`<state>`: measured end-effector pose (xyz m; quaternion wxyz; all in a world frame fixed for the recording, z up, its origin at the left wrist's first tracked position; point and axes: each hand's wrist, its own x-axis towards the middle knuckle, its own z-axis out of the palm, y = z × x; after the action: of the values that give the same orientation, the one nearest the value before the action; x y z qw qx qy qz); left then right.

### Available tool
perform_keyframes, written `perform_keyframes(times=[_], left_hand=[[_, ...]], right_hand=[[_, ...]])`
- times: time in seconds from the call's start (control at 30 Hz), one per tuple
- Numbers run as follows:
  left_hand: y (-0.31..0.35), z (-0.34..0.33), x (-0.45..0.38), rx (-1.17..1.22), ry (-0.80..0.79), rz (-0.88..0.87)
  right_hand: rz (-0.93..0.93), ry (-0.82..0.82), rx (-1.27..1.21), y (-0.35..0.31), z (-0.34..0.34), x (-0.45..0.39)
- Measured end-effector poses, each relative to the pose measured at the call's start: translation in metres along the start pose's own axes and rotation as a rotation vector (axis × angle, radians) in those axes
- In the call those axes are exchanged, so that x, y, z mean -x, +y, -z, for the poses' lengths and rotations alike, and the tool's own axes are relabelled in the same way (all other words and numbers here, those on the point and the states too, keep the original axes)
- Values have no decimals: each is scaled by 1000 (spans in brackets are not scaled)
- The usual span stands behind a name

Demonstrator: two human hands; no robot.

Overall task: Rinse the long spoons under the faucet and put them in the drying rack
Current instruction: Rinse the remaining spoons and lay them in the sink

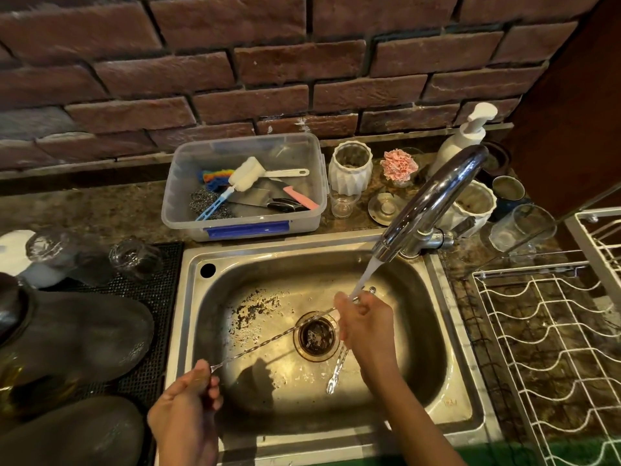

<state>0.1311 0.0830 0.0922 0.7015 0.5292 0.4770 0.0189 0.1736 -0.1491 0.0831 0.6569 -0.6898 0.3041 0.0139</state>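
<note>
1. Hands at work over the sink (pixel 450 375): the left hand (pixel 188 401) pinches the end of one long spoon (pixel 268 341), whose twisted shaft runs across the basin above the drain (pixel 316 336) to the right hand (pixel 364 326).
2. Right hand fingers curl round the spoon's far end, directly beneath the stream from the faucet (pixel 433 200).
3. Another long utensil (pixel 337 369), fork-tipped, shows just right of the drain below the right hand; whether that hand holds it cannot be told.
4. Progress, judged from this view: rinsing is under way. The white wire drying rack (pixel 551 338), right of the sink, shows no spoons yet, so every placing remains.
</note>
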Motion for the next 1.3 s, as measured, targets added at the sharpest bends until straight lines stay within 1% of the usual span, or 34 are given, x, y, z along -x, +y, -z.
perform_keyframes(times=[0.1,0.13,0.27,0.3,0.5,0.67,0.77,0.9,1.03,1.1,1.2,1.3], left_hand=[[-1,-2,4,-7,-15,21],[-1,-2,6,-5,-19,25],[-1,-2,7,-2,-24,28],[-2,-2,6,-2,-23,31],[-5,-7,7,-7,-26,22],[-8,-2,1,-5,-2,28],[-11,0,-2,-15,12,22],[-12,1,-5,7,31,29],[-11,4,-7,21,69,2],[-13,3,-4,32,62,-3],[-15,-4,1,77,39,-22],[-16,-14,4,107,19,-18]], right_hand=[[1,113,-1,5,-1,-4],[-5,109,5,6,0,-6],[-47,-78,-77,7,9,-8],[-60,-84,-73,8,10,-9],[-52,3,-31,12,2,-10],[-127,-42,-140,11,5,-8],[-123,-17,-169,11,5,-8],[-160,-54,-236,14,0,-3],[-107,-90,-278,14,2,-2],[-105,-58,-290,16,2,-3],[-187,-20,-405,17,4,-5],[-193,-94,-465,17,8,-4]])
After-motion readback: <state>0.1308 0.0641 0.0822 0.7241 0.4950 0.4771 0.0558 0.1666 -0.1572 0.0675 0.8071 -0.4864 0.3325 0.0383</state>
